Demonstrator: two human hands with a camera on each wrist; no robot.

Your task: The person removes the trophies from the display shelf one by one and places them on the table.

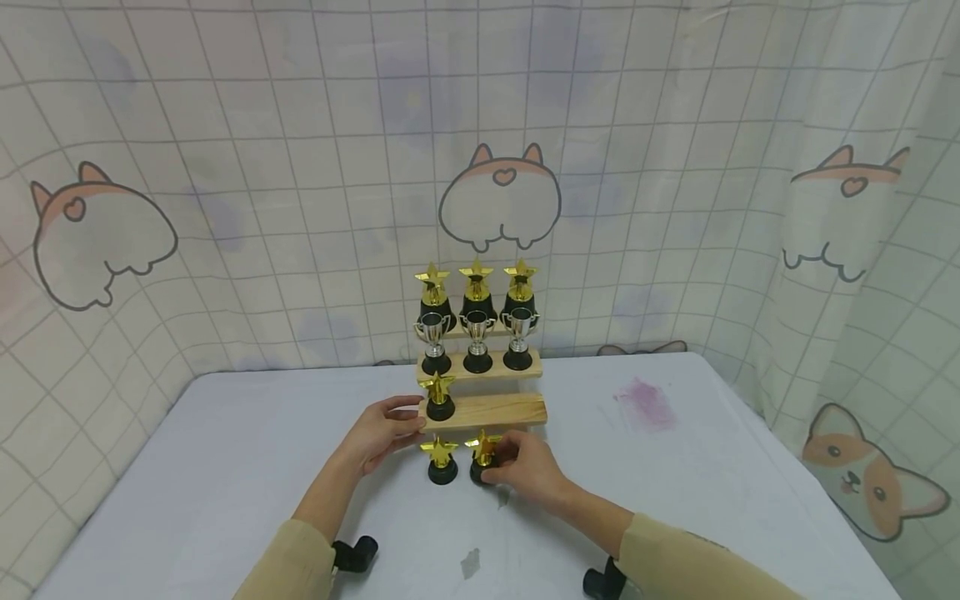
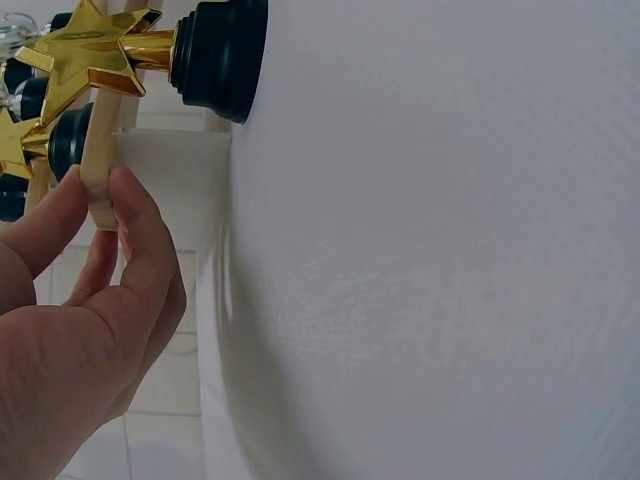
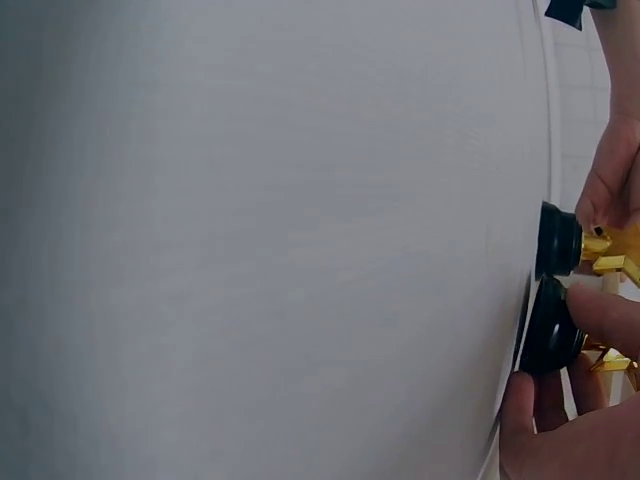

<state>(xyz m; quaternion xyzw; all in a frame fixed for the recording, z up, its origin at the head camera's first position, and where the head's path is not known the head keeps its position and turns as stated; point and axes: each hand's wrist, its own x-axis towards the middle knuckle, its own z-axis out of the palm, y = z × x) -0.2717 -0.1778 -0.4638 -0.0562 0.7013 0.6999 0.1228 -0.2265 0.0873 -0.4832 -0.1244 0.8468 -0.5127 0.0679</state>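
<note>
My left hand (image 1: 384,433) pinches the left end of the lowest wooden shelf board (image 1: 495,411), thumb above and fingers below in the left wrist view. A gold star trophy (image 1: 438,398) on a black base stands at that end of the board. In front of the shelf, my right hand (image 1: 531,471) grips a second star trophy (image 1: 482,452), its thumb and fingers around the black base (image 3: 552,328), low by the white table. Just left of it another star trophy (image 1: 442,468) stands upright on the table.
Above the lowest board, the middle tier (image 1: 495,367) bears three silver cup trophies, and the top tier holds three taller gold star trophies (image 1: 477,287). Behind the table (image 1: 262,467) hangs a checked curtain (image 1: 300,208) with corgi prints. A pink stain (image 1: 647,404) marks the cloth at right.
</note>
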